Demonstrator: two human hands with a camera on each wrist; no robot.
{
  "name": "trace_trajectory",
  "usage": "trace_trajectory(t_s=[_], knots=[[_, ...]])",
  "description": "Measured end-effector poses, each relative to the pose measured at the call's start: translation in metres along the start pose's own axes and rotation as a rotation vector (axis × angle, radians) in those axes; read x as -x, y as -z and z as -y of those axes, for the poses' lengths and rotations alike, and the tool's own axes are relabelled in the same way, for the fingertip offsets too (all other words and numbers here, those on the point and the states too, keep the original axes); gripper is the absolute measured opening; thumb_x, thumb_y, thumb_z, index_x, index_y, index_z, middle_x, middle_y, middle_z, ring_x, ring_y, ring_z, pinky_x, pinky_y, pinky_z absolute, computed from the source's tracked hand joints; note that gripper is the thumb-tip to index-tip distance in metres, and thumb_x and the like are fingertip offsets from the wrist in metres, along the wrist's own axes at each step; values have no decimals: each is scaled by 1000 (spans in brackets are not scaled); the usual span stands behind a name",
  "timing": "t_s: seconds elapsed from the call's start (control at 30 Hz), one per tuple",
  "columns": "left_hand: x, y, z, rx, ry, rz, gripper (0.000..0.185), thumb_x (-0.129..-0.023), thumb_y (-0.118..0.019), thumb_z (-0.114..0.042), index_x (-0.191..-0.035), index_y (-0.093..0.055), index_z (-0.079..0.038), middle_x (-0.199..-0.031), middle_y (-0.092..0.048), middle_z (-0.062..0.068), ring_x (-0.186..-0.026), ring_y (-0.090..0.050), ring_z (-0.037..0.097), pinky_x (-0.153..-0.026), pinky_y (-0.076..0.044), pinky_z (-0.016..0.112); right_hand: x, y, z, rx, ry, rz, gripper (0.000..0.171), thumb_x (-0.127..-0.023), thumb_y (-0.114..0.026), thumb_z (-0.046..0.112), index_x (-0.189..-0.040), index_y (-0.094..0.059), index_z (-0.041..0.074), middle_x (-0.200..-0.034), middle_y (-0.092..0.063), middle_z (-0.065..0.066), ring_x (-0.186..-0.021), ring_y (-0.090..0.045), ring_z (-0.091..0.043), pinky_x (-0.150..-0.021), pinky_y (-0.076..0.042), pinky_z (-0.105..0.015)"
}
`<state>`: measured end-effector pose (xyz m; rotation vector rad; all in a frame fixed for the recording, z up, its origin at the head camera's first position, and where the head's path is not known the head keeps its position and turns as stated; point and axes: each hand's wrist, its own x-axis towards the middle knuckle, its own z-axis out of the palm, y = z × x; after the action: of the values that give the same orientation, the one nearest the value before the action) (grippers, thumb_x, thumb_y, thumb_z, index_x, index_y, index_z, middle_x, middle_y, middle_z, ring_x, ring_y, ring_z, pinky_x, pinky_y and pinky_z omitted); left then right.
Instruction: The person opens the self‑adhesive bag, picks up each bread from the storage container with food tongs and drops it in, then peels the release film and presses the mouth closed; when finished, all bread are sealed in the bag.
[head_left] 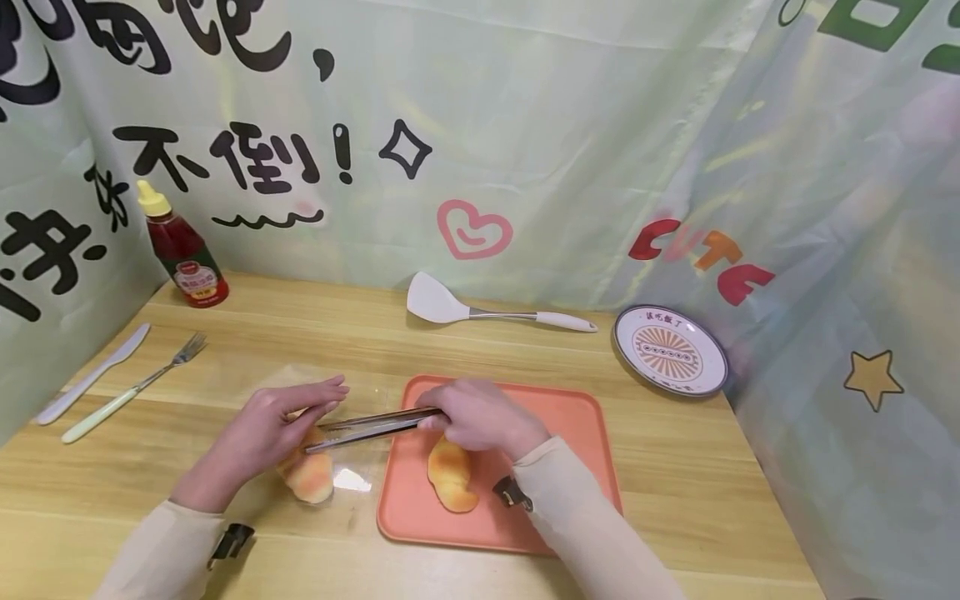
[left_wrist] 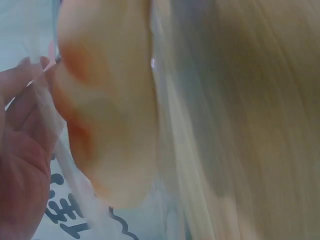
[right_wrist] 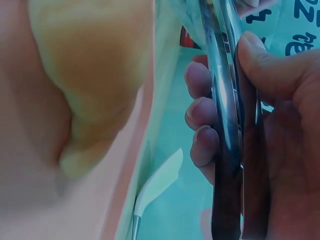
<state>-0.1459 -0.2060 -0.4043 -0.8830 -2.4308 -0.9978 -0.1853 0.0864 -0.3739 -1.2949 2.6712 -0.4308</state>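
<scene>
My right hand [head_left: 480, 412] grips metal tongs [right_wrist: 227, 115], thumb on one arm and fingers curled round the other. The tongs reach left to a pinkish bread roll [head_left: 309, 479] lying in a clear plastic bag [left_wrist: 62, 150]. My left hand [head_left: 273, 425] is over the bag's far part, and its fingertips pinch the film, seen in the left wrist view. Part of the roll and the tongs' tips are hidden by this hand. Under my right hand, a yellow croissant-like bread [head_left: 452, 479] lies on a pink tray [head_left: 562, 417].
A white spatula [head_left: 438, 302] lies at the back, left of a patterned plate [head_left: 671, 350]. At the left are a sauce bottle [head_left: 187, 254], a table knife [head_left: 93, 375] and a fork [head_left: 135, 390]. Printed cloth [head_left: 555, 125] walls the wooden table [head_left: 712, 483].
</scene>
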Motion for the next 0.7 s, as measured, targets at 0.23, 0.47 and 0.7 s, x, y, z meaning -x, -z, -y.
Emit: trace_trajectory(t_s=[0.23,0.47,0.7], knots=[[-1,-2,-2,-37,19,-14,32,-81,-75,9,-107,-76,-9,-116,-70,9,-103,-68,27,-91,-41,9,-9,-6,5,44,2,-8,11,-96,-62,18,-86,-64,21,-72,-51,13,-62,-47,-8,-54,-38,-22],[0,-3,-3,-88,40,0,30,-83,-74,5,-110,-75,-7,-120,-68,8,-104,-67,28,-86,-53,40,-15,-10,9,35,-7,-1,13,-98,-62,26,-86,-63,21,-72,-51,12,-65,-49,-8,-56,-40,-22],[0,-6,-4,-84,30,-8,30,-82,-75,6,-109,-75,-6,-119,-68,11,-102,-67,30,-83,-54,43,-24,-15,14,82,-9,-13,11,-97,-63,29,-90,-63,22,-76,-53,13,-72,-53,-6,-59,-43,-23]])
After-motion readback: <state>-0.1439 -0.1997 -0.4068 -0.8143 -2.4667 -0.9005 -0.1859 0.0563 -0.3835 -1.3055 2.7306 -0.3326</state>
